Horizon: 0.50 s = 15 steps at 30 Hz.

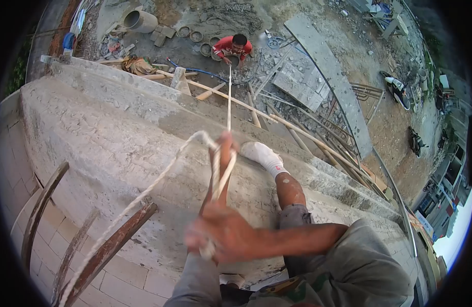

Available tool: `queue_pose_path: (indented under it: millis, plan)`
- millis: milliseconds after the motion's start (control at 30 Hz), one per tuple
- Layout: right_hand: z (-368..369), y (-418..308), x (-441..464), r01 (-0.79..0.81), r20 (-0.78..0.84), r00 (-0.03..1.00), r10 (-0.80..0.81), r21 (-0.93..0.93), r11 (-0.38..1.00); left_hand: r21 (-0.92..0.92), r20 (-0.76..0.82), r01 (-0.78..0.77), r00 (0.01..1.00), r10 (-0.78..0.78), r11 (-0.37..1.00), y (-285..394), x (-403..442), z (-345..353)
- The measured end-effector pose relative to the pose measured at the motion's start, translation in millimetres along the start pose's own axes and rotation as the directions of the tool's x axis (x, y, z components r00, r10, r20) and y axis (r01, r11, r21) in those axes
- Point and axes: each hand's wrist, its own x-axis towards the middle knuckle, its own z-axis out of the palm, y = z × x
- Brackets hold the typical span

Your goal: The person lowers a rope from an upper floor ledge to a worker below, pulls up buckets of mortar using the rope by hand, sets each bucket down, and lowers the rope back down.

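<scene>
A white rope [229, 102] runs taut from my hands down past the concrete ledge. My left hand [226, 142] is stretched forward, closed around the rope. Nearer my body, my right hand [223, 233] is a fist on the same rope, somewhat blurred by motion; a bit of rope pokes out beneath it. Slack rope loops over by my left wrist and trails to the lower left. At the far end below, a person in a red top [235, 47] has their hands at a dark bucket [233, 61].
I am up on a rough concrete ledge [118, 138], one white-socked foot [259, 156] near its edge. Wooden poles [318, 143] lean below. Several buckets [196, 36], a large drum [140, 21] and rubble lie on the ground. Curved wooden bars [108, 250] rise at left.
</scene>
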Motion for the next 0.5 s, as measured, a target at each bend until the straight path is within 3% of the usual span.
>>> queue_pose_path:
  millis: [33,67,100,133,167,200,233,267,300,367,400,467,500]
  plan:
    - [-8.9,-5.4,-10.7,0.156,-0.037,0.987,-0.154,0.070,0.985,-0.166,-0.056,0.215,0.972,-0.227,0.963,1.4,-23.8,-19.5]
    - [-21.8,-7.6,-25.2,0.315,-0.082,0.948,-0.306,0.137,0.939,-0.242,-0.050,0.220,0.970,-0.238,0.945,27.5,-58.4,-36.4]
    - [-56.7,4.6,-23.2,0.321,-0.060,0.945,-0.321,-0.010,0.947,-0.318,-0.044,0.224,0.967,-0.250,0.922,53.8,-93.1,-53.4]
    - [-72.7,33.4,-18.0,0.215,-0.083,0.971,-0.226,-0.126,0.969,-0.390,-0.038,0.227,0.965,-0.261,0.892,80.3,-128.0,-70.4]
    - [-88.3,62.3,-13.2,0.101,-0.105,0.986,-0.129,-0.237,0.966,-0.516,-0.266,0.235,0.871,-0.414,0.824,118.5,-155.3,-60.3]
    - [-69.0,116.9,-11.5,-0.129,-0.180,0.981,0.076,-0.303,0.944,-0.393,0.256,0.087,0.967,0.018,0.915,118.5,-181.4,-95.7]
    - [-40.6,157.1,12.4,-0.181,-0.180,0.975,0.128,-0.319,0.930,-0.167,0.100,0.058,0.994,-0.042,0.984,144.7,-214.9,-93.3]
    - [-10.3,199.4,40.6,-0.121,-0.163,0.985,0.060,-0.395,0.911,0.066,-0.059,0.104,0.993,-0.101,0.992,170.8,-248.8,-91.1]
    - [19.8,231.8,65.3,-0.056,-0.131,0.991,-0.006,-0.466,0.883,-0.210,-0.038,0.184,0.980,-0.196,0.960,194.4,-274.3,-90.0]
    - [55.6,242.8,111.9,-0.346,0.072,0.927,0.369,-0.224,0.911,-0.672,0.114,0.316,0.938,-0.328,0.670,223.7,-296.8,-92.2]
    - [64.1,228.9,110.9,-0.405,-0.132,0.909,0.395,-0.060,0.912,-0.681,-0.034,0.258,0.924,-0.382,0.685,231.5,-296.6,-101.3]
    - [15.5,132.8,102.5,-0.389,-0.500,0.751,0.432,0.194,0.900,-0.723,-0.293,0.118,0.840,-0.457,0.680,225.6,-291.3,-117.5]
    - [-10.2,101.3,88.3,-0.379,-0.484,0.758,0.437,0.218,0.899,-0.560,-0.194,0.229,0.898,-0.394,0.796,190.9,-266.6,-129.6]
